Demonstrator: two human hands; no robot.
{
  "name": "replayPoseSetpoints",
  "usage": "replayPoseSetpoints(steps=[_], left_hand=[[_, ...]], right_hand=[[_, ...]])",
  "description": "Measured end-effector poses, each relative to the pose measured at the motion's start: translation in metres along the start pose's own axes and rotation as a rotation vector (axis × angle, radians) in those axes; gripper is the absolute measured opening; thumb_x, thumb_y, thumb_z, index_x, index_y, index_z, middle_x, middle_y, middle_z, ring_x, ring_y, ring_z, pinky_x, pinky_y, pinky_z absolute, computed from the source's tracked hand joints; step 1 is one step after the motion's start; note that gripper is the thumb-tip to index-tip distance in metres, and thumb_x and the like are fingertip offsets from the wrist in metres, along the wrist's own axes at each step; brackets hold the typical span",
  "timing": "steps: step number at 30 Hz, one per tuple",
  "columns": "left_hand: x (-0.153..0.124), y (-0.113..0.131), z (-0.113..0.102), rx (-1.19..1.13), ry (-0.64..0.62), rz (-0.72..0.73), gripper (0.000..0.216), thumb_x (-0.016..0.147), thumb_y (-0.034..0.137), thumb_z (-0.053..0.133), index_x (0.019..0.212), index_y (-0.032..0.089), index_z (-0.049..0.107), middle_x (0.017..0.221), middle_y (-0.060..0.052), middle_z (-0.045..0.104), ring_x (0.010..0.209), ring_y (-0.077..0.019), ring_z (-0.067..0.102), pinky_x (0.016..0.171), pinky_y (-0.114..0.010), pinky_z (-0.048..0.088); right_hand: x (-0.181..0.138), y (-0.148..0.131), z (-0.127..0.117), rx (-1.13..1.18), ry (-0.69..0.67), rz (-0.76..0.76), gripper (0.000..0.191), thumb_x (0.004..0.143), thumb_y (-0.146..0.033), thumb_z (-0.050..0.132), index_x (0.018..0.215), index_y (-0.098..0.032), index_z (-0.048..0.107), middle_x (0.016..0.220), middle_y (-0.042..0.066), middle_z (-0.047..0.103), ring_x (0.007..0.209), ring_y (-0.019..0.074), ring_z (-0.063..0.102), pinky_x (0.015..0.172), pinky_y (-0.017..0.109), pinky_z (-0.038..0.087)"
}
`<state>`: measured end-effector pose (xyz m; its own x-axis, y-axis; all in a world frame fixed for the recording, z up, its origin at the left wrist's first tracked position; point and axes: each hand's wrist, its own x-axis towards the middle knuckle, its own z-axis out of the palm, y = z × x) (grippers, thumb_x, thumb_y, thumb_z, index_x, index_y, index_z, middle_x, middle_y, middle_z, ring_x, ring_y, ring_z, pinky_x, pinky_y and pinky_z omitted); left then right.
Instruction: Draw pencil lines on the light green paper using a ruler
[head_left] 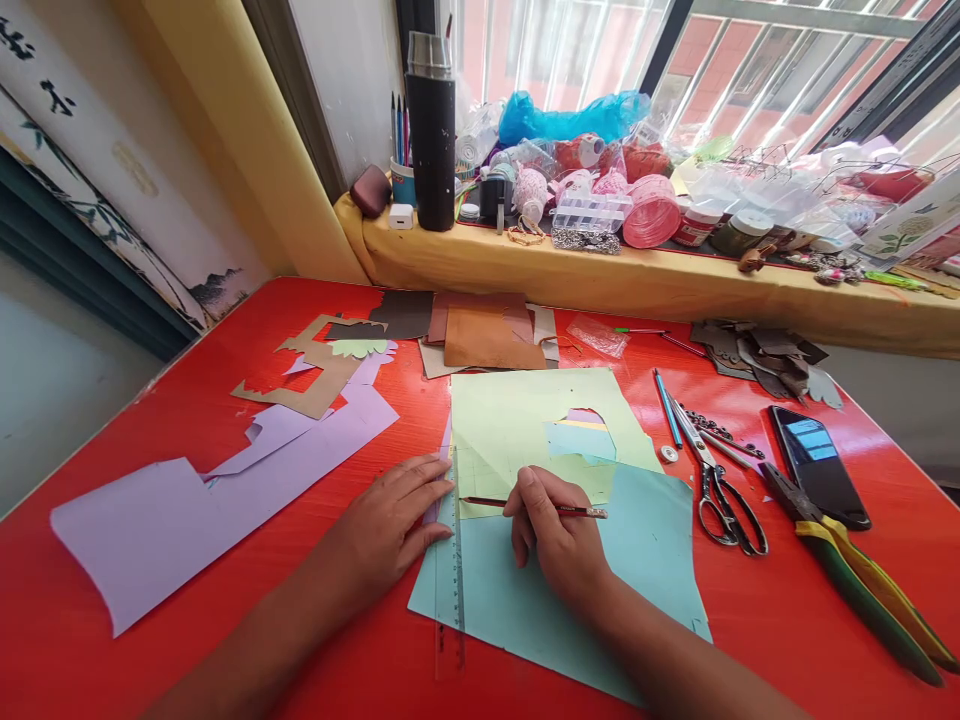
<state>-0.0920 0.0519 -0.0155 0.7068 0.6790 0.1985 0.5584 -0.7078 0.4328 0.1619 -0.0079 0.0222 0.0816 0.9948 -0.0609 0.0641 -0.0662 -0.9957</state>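
My left hand (pixel 390 520) lies flat with fingers stretched out, pressing a clear plastic ruler (pixel 448 590) onto the papers. My right hand (pixel 551 535) is closed round a red pencil (pixel 585 511) whose tip points left, toward the ruler's edge. Under both hands lies a light green sheet (pixel 510 420) with a cut-out hole, on top of a light blue sheet (pixel 645 560). All of this rests on a glossy red table (pixel 187 400).
Lilac paper (pixel 172 520) and tan card offcuts (pixel 322 375) lie to the left, brown sheets (pixel 487 335) behind. Scissors (pixel 720 490), green-handled pliers (pixel 855 565), a phone (pixel 817 460) and blue pens (pixel 666 405) lie to the right. A black flask (pixel 430 130) and craft clutter crowd the windowsill.
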Motion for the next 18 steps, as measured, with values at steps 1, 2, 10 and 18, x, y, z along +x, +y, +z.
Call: replayPoseSetpoints(steps=[1,2,10,18], left_hand=[[-0.0002,0.0000,0.0001,0.000,0.001,-0.001,0.042,0.114,0.051,0.057,0.148,0.027,0.069,0.163,-0.007,0.063,0.151,-0.0296,0.059,0.123,-0.047,0.054],[-0.0003,0.0000,0.0002,0.000,0.001,-0.002,0.042,0.114,0.050,0.057,0.148,0.027,0.069,0.163,-0.007,0.063,0.151,-0.0298,0.059,0.123,-0.047,0.054],[0.0005,0.0004,-0.0017,-0.009,-0.007,-0.005,0.041,0.114,0.047,0.059,0.148,0.027,0.069,0.162,-0.007,0.063,0.150,-0.0291,0.060,0.122,-0.046,0.055],[0.0008,0.0003,-0.0039,-0.024,-0.020,-0.010,0.039,0.111,0.041,0.063,0.148,0.029,0.069,0.162,-0.007,0.063,0.150,-0.0294,0.060,0.123,-0.046,0.054]], right_hand=[[-0.0001,0.0000,-0.0001,0.000,-0.001,0.000,0.064,0.108,-0.075,0.052,0.071,-0.023,0.063,0.044,-0.007,0.045,0.035,0.0149,0.054,0.045,0.029,0.038],[-0.0003,0.0001,-0.0001,0.000,-0.002,0.000,0.064,0.108,-0.075,0.052,0.071,-0.024,0.063,0.044,-0.007,0.045,0.035,0.0150,0.054,0.045,0.029,0.037],[-0.0010,0.0016,-0.0007,0.008,0.027,-0.042,0.062,0.109,-0.073,0.053,0.074,-0.023,0.065,0.046,-0.006,0.049,0.038,0.0162,0.058,0.048,0.030,0.042],[0.0034,0.0024,0.0003,-0.019,0.011,-0.076,0.048,0.112,-0.063,0.055,0.091,-0.023,0.073,0.064,0.000,0.069,0.060,0.0195,0.064,0.062,0.032,0.048]])
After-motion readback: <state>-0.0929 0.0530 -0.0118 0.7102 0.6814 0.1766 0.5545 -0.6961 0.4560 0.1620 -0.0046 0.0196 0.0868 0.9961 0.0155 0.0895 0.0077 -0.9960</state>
